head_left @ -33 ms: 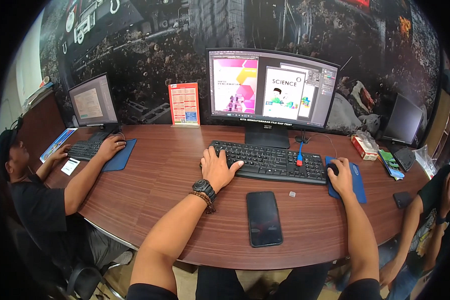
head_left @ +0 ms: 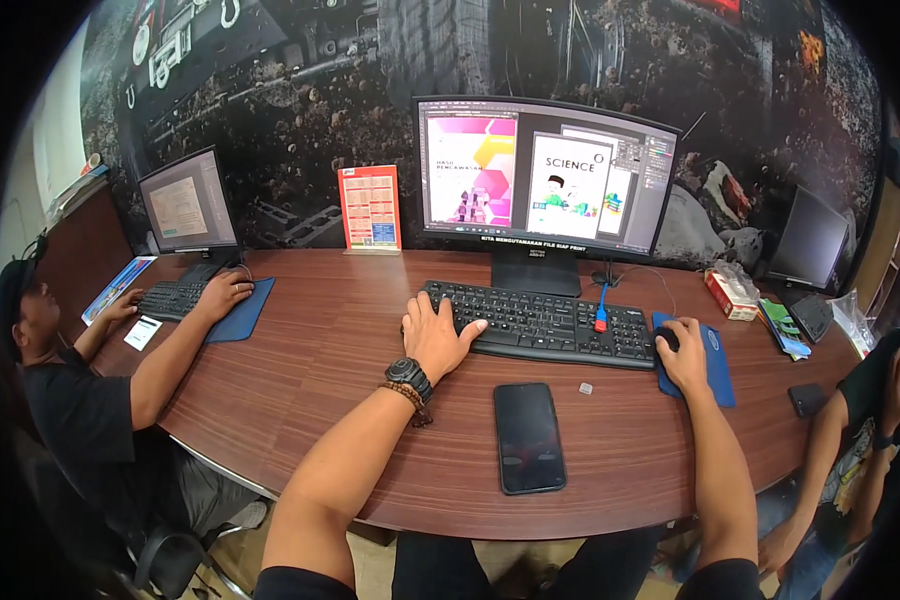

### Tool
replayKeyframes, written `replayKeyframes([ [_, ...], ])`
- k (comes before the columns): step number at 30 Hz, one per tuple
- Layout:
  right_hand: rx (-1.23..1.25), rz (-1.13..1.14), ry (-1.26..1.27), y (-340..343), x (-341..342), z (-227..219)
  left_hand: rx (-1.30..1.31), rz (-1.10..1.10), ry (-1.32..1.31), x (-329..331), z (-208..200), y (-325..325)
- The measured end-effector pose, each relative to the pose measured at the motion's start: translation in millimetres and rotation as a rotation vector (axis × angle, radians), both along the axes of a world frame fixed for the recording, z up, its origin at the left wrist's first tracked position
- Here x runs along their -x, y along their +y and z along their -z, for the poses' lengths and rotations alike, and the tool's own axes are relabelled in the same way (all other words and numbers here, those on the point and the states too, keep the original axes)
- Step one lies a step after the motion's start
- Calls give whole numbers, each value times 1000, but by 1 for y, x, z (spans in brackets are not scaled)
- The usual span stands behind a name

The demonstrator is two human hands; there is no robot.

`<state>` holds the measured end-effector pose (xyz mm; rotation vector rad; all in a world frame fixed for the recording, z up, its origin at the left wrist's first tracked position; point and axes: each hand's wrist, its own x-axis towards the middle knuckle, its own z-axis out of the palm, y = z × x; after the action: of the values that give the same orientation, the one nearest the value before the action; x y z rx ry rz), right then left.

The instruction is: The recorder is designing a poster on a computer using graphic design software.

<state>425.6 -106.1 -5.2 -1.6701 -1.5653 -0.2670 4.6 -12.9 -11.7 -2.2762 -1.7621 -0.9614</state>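
Note:
My left hand (head_left: 436,338) rests with spread fingers on the left end of a black keyboard (head_left: 530,318), a dark watch (head_left: 407,374) and a beaded bracelet on its wrist. On a blue mouse pad (head_left: 715,370) my right hand (head_left: 684,355) is curled over a black computer mouse (head_left: 667,340), mostly hidden under the fingers. Behind the keyboard stands a wide monitor (head_left: 545,180) with colourful page layouts on its screen. A red and blue plug on a blue cable (head_left: 601,318) lies across the keys. Nearer to me, a black smartphone (head_left: 529,440) lies screen up between my forearms.
A small grey square piece (head_left: 586,388) lies beside the phone. A red and white calendar card (head_left: 370,210) stands at the wall. To the left, a co-worker (head_left: 80,390) uses another keyboard (head_left: 175,299); another person (head_left: 860,450) sits at right, near a small box (head_left: 730,293).

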Motion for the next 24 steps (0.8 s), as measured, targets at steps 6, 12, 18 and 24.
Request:
replayKeyframes([
  [6, 95, 76, 17, -1, -4, 0, -60, -61, 62, -2, 0, 7],
  [12, 101, 16, 2, -4, -6, -2, -42, -73, 62, -2, -2, 6],
  [18, 68, 33, 25, -3, -6, 1, -62, -66, 51, -3, -1, 5],
  [24, 62, 15, 80, -5, -11, 5, -53, -59, 48, -3, 0, 4],
])
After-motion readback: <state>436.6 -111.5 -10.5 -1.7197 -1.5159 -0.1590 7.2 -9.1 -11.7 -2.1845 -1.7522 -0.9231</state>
